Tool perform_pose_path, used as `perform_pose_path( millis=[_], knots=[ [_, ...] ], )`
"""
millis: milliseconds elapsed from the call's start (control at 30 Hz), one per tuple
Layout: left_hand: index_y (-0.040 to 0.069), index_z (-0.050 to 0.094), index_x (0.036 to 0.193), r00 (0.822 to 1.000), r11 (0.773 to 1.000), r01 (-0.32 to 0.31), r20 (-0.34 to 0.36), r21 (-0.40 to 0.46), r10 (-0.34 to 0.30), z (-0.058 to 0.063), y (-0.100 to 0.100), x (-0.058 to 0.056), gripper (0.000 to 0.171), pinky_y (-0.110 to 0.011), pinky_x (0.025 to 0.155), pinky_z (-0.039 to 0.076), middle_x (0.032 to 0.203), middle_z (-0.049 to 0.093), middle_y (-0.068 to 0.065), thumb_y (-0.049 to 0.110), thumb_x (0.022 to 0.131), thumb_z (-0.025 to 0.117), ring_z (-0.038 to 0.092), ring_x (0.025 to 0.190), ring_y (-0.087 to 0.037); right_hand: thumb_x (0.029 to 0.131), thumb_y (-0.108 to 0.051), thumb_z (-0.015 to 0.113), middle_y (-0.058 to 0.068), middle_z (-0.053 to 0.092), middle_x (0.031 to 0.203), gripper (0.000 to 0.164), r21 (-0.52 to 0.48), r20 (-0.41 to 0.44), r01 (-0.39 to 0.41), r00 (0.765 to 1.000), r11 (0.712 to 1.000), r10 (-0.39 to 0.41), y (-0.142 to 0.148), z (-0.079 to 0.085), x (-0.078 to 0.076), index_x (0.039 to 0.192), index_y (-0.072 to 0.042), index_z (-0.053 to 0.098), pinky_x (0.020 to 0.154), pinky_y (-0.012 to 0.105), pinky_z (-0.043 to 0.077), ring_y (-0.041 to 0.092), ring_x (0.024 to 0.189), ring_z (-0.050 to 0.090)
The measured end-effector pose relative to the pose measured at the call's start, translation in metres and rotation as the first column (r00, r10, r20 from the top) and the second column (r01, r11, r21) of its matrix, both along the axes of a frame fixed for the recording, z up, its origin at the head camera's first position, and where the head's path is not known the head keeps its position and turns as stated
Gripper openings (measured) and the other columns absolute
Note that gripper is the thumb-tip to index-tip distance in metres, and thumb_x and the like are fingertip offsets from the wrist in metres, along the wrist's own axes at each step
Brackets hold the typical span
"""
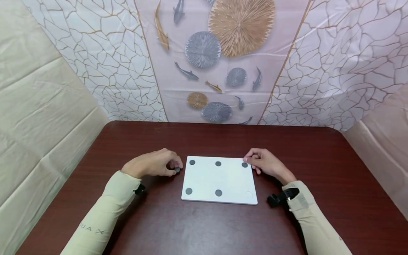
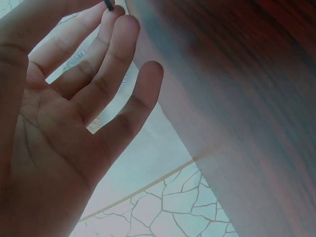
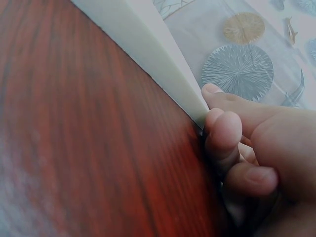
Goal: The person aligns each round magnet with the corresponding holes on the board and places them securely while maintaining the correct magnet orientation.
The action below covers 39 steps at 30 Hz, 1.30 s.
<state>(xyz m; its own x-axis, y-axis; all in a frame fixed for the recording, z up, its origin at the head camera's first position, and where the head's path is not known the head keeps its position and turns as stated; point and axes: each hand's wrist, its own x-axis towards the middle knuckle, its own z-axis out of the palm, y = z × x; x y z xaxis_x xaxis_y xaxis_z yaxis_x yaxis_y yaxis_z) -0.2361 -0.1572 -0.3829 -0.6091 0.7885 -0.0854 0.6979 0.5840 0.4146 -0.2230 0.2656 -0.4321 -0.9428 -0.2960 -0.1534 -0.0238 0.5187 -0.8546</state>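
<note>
A white rectangular board lies flat on the table, with several dark grey discs set near its edges. Its near right corner shows a pale round recess instead of a disc. My left hand is just left of the board, pinching a small dark grey disc between thumb and fingers. In the left wrist view only the dark edge of that disc shows at the fingertips. At the board's far right corner, my right hand grips the edge, thumb and curled fingers around the corner.
The dark red-brown wooden table extends around the board on all sides. Behind it hangs a patterned cloth, and plain beige cloth hangs at the left side. A black strap with a camera sits on the right wrist.
</note>
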Motion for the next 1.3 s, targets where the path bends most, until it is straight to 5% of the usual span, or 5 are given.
perform_pose_path(
  millis=[267,667,1300],
  knots=[
    [0.012,0.077,0.107,0.998,0.998,0.054,0.038,0.046,-0.055,-0.005,0.008,0.004,0.014,-0.028,0.08,0.054,0.094,0.065,0.006,0.006,0.094,0.076,0.062,0.086,-0.01,0.105,-0.019,0.068,0.003,0.054,0.065,0.019,0.018,0.007,0.003,1.0,1.0,-0.003,0.003,-0.001,0.007,0.108,-0.001,0.071,0.051,0.025,0.044,0.012,0.049,0.05],
    [0.012,0.08,0.1,0.998,0.991,0.055,0.021,0.122,-0.058,0.007,0.017,0.006,0.012,-0.023,0.074,0.054,0.086,0.066,0.011,0.012,0.09,0.085,0.059,0.078,-0.001,0.106,-0.019,0.067,0.004,0.054,0.065,0.02,0.006,-0.003,-0.001,1.0,1.0,0.001,0.001,-0.003,0.005,0.108,0.0,0.071,0.052,0.025,0.045,0.012,0.048,0.05],
    [0.012,0.079,0.1,0.997,0.989,0.082,-0.022,0.122,-0.08,0.019,0.043,0.006,0.01,-0.023,0.073,0.054,0.086,0.069,0.01,0.012,0.092,0.083,0.059,0.076,-0.001,0.106,-0.019,0.067,0.004,0.054,0.065,0.019,0.007,-0.015,0.0,1.0,1.0,0.0,-0.001,-0.002,0.001,0.108,0.0,0.071,0.052,0.026,0.045,0.012,0.049,0.05]
  ],
)
